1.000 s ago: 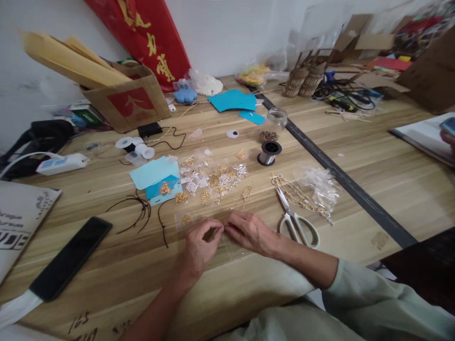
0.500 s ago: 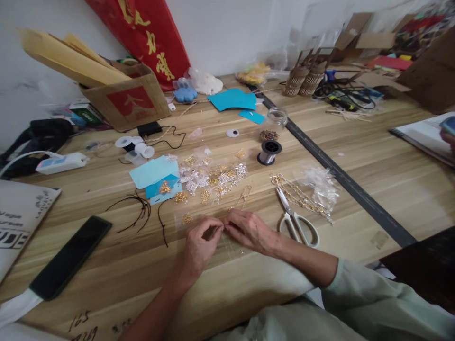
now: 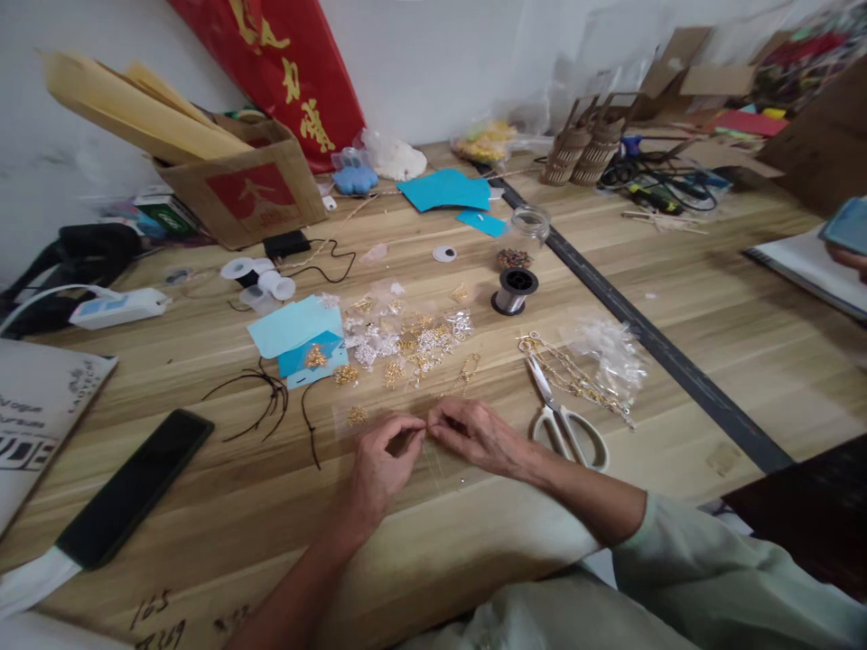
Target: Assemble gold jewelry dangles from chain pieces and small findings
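My left hand (image 3: 387, 460) and my right hand (image 3: 478, 437) meet fingertip to fingertip low over the table, each closed in a pinch. A fine clear thread (image 3: 437, 465) trails below the fingertips, with a tiny shiny bead (image 3: 461, 480) near its end. Any smaller piece between the fingers is too small to make out. Just beyond the hands lies a gold chain (image 3: 467, 372). Gold beads (image 3: 357, 414) sit on a clear bag by my left hand. Scissors (image 3: 561, 411) with white handles lie partly open beside my right wrist.
Silver and gold findings (image 3: 406, 343) spread past the hands. Behind them stand a wire spool (image 3: 515, 291) and a glass jar (image 3: 529, 226). A phone (image 3: 135, 487) and black cords (image 3: 271, 397) lie left; chains (image 3: 575, 379) lie right. Another person's hand (image 3: 850, 260) holds a phone at the right edge.
My hands keep nearly the same pinch and place. At the right edge, the other person's hand and phone have come further into view.
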Demonstrator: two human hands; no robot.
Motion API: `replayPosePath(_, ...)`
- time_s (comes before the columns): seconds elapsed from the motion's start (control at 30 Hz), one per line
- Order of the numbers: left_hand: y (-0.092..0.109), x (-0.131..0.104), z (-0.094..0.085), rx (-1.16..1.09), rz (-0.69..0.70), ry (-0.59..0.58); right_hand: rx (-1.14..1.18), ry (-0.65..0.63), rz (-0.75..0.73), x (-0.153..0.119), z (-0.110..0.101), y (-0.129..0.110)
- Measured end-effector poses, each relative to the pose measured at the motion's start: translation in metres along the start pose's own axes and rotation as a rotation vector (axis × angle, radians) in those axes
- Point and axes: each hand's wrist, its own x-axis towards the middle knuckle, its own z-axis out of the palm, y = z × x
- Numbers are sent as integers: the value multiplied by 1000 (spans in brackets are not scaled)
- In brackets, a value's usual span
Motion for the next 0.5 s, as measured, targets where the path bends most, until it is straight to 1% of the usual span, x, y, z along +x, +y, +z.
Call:
replayPosePath(0.2, -5, 0, 2, -38, -20, -12, -17, 32, -20, -1, 2, -2)
replayPosePath(0.37, -7, 0, 3, -37, -35, -26, -83, 81, -93, -3, 5, 2)
replayPosePath(0.5, -4, 1, 2, -49, -37, -46, -121, 70, -139, -4, 5, 6)
